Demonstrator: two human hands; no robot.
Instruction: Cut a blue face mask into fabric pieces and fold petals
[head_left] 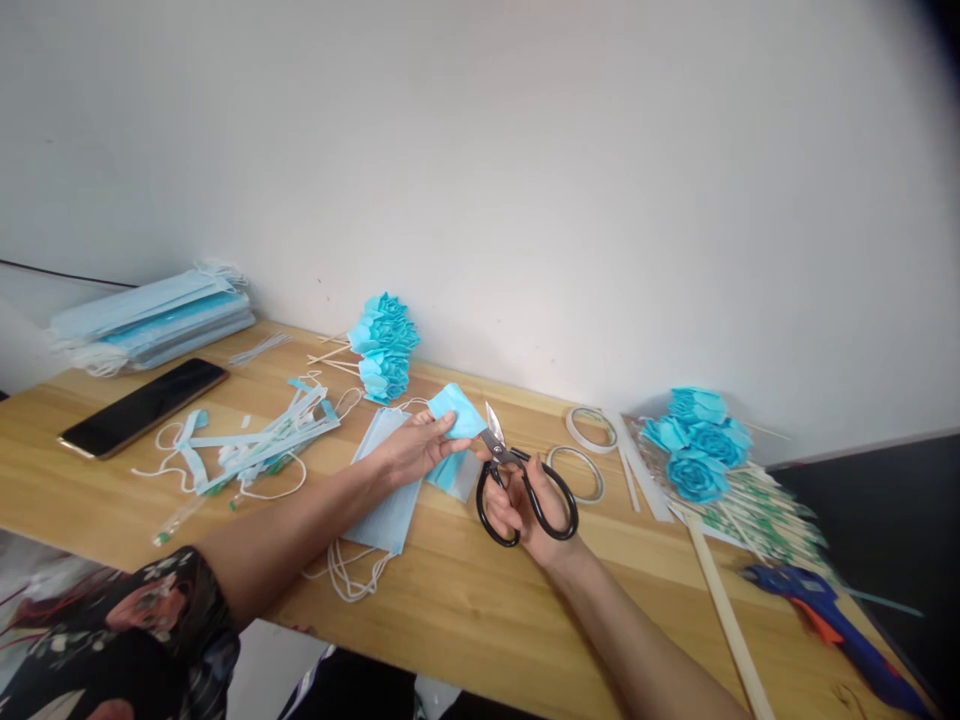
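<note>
The right hand [534, 512] grips the scissors [497, 453], spread at a blue piece [458, 408] that the left hand [420, 445] pinches just left of them, while beyond the scissors, leftward, blue flowers [385, 345] look finished and a mask stack [154, 322] appears left to use.
</note>
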